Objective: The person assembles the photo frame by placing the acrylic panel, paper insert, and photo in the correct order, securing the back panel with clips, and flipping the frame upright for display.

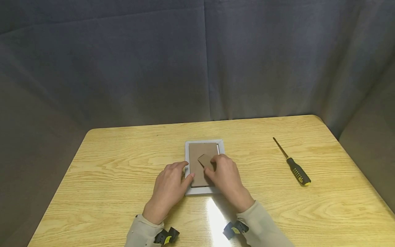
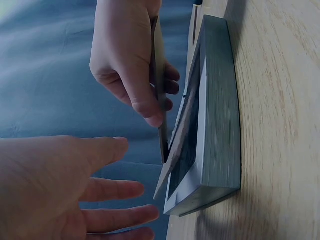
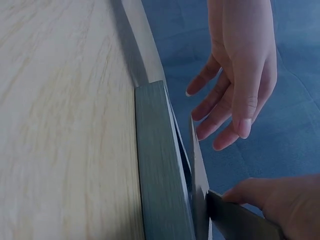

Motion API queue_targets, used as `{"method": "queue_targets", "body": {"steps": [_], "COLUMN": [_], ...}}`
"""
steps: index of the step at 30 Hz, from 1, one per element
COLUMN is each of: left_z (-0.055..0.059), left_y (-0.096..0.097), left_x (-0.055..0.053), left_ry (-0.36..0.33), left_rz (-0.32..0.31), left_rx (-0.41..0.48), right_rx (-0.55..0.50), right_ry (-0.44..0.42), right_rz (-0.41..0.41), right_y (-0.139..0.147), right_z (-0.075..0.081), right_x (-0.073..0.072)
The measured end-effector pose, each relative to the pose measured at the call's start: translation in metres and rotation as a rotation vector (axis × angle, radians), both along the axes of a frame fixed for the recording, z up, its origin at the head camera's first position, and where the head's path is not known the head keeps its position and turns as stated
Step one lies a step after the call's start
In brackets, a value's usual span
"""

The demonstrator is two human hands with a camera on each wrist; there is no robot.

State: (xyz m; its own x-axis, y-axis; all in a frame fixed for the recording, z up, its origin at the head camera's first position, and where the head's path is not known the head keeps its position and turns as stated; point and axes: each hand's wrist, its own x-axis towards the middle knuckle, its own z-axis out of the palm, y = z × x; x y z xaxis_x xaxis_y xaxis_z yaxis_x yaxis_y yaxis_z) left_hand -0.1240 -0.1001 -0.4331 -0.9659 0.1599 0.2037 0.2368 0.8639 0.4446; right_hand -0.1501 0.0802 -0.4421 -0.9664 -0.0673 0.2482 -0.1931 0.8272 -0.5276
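A grey picture frame (image 1: 202,191) lies back side up on the table. Its brown backing board (image 1: 200,149) sits tilted; one edge stands up out of the frame in the left wrist view, where the board (image 2: 175,155) shows a gap beneath it. My right hand (image 1: 228,175) pinches the stand flap (image 1: 205,160) on the board between thumb and fingers. At the frame's left side is my left hand (image 1: 169,183), fingers loosely spread. The right wrist view shows this left hand (image 3: 245,85) apart from the raised board edge (image 3: 198,170), holding nothing.
A screwdriver (image 1: 293,164) with a black and yellow handle lies to the right on the wooden table (image 1: 117,164). Dark curtains (image 1: 139,68) hang behind the table and at its sides.
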Motion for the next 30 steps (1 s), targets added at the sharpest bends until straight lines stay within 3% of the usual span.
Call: {"method": "queue_targets", "body": {"steps": [16, 30], "left_z": [0.0003, -0.0008], "left_y": [0.0002, -0.0003], "left_x": [0.0001, 0.0000], "left_ry": [-0.010, -0.003], "left_rz": [-0.007, -0.011], "left_rx": [-0.005, 0.000], "right_rx": [-0.049, -0.021], "right_ry": [-0.053, -0.041], "right_rz": [0.003, 0.021], "right_y": [-0.0002, -0.0005], "right_z": [-0.0017, -0.0016], "right_x": [-0.0010, 0.0003]}}
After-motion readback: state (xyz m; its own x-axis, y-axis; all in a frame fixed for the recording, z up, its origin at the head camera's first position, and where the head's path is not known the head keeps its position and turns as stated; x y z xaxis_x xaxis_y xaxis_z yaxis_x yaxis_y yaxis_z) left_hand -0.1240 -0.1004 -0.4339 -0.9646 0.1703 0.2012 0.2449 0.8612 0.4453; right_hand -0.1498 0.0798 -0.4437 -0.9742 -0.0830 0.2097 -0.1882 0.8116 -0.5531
